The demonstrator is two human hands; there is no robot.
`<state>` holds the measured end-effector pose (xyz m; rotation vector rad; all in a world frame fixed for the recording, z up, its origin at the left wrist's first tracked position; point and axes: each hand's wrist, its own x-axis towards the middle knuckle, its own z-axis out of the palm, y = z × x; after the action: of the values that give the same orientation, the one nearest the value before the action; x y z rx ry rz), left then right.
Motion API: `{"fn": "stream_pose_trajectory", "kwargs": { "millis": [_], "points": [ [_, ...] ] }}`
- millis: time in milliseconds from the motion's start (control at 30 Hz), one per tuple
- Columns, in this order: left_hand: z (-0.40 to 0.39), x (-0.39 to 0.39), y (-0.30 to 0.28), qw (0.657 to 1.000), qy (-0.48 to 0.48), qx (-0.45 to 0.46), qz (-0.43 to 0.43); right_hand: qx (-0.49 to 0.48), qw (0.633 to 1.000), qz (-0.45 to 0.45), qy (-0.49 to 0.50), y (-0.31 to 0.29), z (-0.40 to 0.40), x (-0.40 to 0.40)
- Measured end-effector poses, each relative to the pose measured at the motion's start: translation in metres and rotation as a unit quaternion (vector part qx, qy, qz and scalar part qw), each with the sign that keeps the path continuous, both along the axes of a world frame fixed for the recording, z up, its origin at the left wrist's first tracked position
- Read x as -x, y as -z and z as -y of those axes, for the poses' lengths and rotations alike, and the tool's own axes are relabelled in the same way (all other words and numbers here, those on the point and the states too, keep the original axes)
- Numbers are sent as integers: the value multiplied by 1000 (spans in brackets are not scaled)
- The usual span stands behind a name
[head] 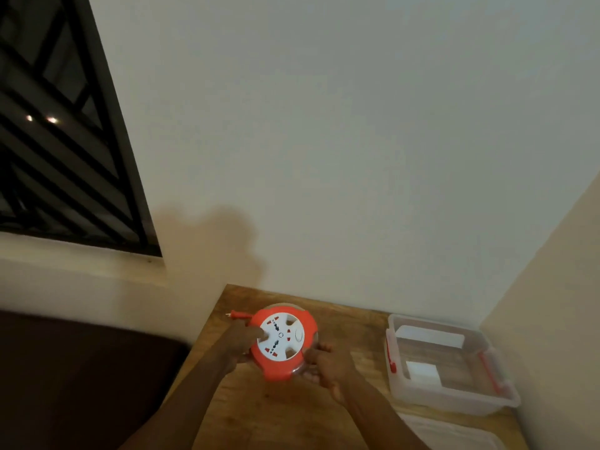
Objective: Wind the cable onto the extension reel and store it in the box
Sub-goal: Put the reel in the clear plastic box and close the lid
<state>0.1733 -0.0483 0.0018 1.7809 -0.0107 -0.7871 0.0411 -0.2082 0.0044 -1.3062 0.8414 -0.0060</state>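
Both hands grip the reel (pixel 284 341), left hand (pixel 241 339) on its face, right hand (pixel 324 363) at rim. Rigid, light plastic; rim hold likely safest.

No legible text or labels anywhere.

A corner of a home room: plain cream walls (pixel 324 125) meet behind a small wooden table (pixel 259 417), a barred window (pixel 58 141) sits above a ledge, and a dark upholstered seat (pixel 81 384) stands beside the table's left edge.
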Motion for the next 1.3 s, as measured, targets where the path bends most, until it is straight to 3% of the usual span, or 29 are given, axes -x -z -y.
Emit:
{"fn": "stream_pose_trajectory", "kwargs": {
  "millis": [167,433,600,767,900,1033,1167,1300],
  "points": [
    [-14,-2,40,998,2,-60,15,27,998,-46,-30,32,-13,-6],
    [-23,-4,71,987,26,-132,90,52,995,-84,11,61,-24,-8],
    [-19,-9,79,972,37,-168,162,45,995,-81,30,58,-27,-8],
    [-16,-13,77,960,-9,-201,196,49,997,-50,-32,60,-27,-10],
    [-11,-10,72,922,-24,-259,287,22,997,-24,-65,57,-25,-8],
    [20,2,59,925,-15,-209,318,50,998,-25,-43,56,-12,12],
    [67,21,30,952,94,-78,281,59,998,-16,-5,48,15,71],
    [137,54,3,952,160,-9,261,121,983,-21,139,49,68,155]
  ]
}}
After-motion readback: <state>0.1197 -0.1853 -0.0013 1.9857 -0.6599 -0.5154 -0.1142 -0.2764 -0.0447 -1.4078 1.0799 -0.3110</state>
